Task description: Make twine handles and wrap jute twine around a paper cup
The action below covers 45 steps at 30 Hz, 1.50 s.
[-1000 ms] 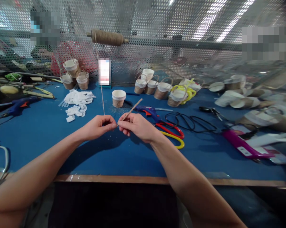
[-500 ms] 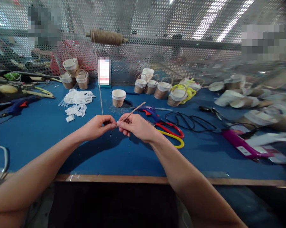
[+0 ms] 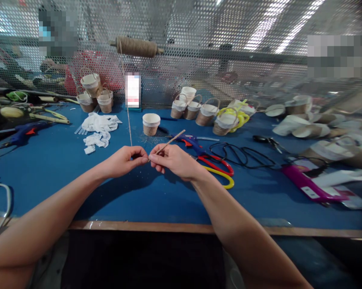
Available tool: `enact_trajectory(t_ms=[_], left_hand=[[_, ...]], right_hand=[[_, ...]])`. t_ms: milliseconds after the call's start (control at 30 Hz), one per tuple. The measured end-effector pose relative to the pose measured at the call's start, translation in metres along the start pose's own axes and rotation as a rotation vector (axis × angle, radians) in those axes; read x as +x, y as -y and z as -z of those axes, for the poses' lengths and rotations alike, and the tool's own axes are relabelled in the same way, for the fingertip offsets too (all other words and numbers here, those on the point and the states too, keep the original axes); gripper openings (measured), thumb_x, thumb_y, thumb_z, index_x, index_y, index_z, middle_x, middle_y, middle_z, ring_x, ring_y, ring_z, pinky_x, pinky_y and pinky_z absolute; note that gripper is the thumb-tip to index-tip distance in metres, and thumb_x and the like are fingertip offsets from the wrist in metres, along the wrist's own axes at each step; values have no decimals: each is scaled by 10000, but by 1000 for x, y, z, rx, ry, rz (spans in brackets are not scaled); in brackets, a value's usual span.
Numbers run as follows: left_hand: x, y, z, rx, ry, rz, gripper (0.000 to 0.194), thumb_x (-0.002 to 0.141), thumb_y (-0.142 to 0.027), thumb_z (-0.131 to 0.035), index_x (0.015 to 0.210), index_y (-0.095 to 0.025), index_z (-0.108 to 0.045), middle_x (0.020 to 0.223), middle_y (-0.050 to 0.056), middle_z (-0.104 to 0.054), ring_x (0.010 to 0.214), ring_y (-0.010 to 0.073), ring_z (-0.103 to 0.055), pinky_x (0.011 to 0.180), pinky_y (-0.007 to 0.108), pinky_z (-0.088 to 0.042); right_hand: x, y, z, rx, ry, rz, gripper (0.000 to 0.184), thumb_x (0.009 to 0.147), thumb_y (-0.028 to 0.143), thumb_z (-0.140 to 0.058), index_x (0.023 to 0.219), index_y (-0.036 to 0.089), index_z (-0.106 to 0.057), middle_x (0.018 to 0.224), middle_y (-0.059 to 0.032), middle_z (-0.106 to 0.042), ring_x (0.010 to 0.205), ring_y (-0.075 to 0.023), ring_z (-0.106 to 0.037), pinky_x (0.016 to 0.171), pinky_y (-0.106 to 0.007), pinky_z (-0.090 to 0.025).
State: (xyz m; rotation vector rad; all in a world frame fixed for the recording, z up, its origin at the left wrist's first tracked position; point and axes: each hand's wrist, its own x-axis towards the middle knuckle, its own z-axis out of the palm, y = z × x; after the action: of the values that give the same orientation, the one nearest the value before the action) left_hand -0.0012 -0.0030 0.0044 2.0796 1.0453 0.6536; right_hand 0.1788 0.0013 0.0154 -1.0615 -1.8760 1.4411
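Observation:
My right hand is closed in a pinch around a thin brown stick, which slants up to the right; it may be wrapped in twine, but I cannot be sure. Fingertip to fingertip with it, my left hand pinches the twine. That strand comes down from a twine spool on a rod at the mesh and passes behind the left hand. The twine's end between the fingertips is too small to make out. Just beyond both hands stands a small cup, brown below with a white rim.
Right of the hands lie a blue glue gun, scissors with red and yellow handles, and a black cord. White fabric scraps lie left. Handled cups stand at the back. A purple tool lies far right.
The view has shifted very slightly. Both hands keep the same pinch on the stick and the twine, with hardly any visible movement.

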Motion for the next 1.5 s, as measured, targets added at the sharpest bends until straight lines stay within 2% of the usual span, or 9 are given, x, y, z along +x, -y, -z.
enact_trajectory(t_ms=[200, 467, 1067, 1267, 1500], left_hand=[[-1, -1, 0, -42, -21, -4, 191, 817, -296, -454, 781, -134, -549, 670, -11, -516, 592, 99, -420, 571, 234, -354], [-2, -3, 0, -52, -94, 0, 112, 790, -237, -490, 781, -134, -534, 677, -8, -533, 593, 91, -442, 572, 231, -375], [-2, -2, 1, -87, 17, 38, 157, 794, -275, -481, 750, -136, -539, 611, -31, -487, 540, 76, -394, 518, 212, -334], [-1, 1, -4, -6, -86, 11, 160, 805, -260, -473, 734, -137, -546, 599, -26, -505, 537, 78, -393, 514, 211, -328], [-1, 1, -3, 45, -52, -30, 164, 810, -264, -458, 771, -144, -562, 676, -5, -563, 601, 98, -452, 577, 227, -360]], right_hand=[[0, 1, 0, 22, -3, 11, 91, 781, 211, -545, 726, 142, -522, 617, 14, -559, 497, -57, -502, 462, -186, -418], [2, -1, -2, 63, -84, -28, 120, 773, 226, -561, 697, 144, -517, 580, 23, -543, 456, -50, -473, 425, -184, -390], [-1, 1, 0, -8, 17, 2, 82, 779, 209, -549, 734, 145, -524, 608, 16, -560, 490, -56, -499, 466, -188, -425], [1, -2, -7, -46, -114, -42, 115, 773, 236, -573, 734, 146, -512, 580, 22, -538, 468, -54, -482, 409, -171, -390], [1, -3, -3, -36, -54, 1, 107, 790, 226, -546, 726, 149, -509, 585, 26, -546, 465, -52, -490, 419, -173, -404]])
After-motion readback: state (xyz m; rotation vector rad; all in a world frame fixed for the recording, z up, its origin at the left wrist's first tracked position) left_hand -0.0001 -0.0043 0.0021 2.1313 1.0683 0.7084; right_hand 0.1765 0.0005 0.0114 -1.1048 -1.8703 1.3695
